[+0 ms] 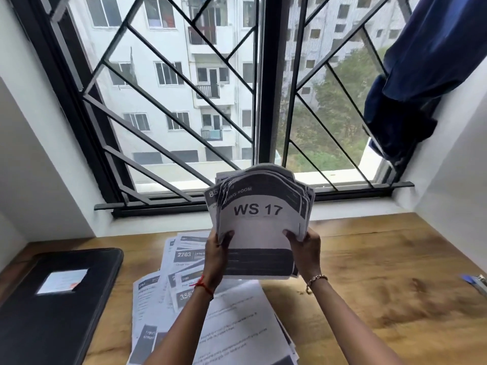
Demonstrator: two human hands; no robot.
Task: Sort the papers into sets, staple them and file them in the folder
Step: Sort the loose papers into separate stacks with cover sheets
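Note:
I hold a thick bundle of printed papers (259,222) upright above the desk; its front sheet reads "WS 17". My left hand (217,255) grips the bundle's lower left edge and my right hand (305,250) grips its lower right edge. Below the bundle, several loose printed sheets (181,291) lie spread and overlapping on the wooden desk (382,272). A closed black folder (55,301) with a white label lies flat at the left. At the right edge, a stapler (478,284) with a blue part shows only partly.
A barred window (210,101) stands right behind the desk, with white walls on both sides. A dark blue cloth (411,83) hangs at the upper right by the sill. Bare wood shows on the desk's right half.

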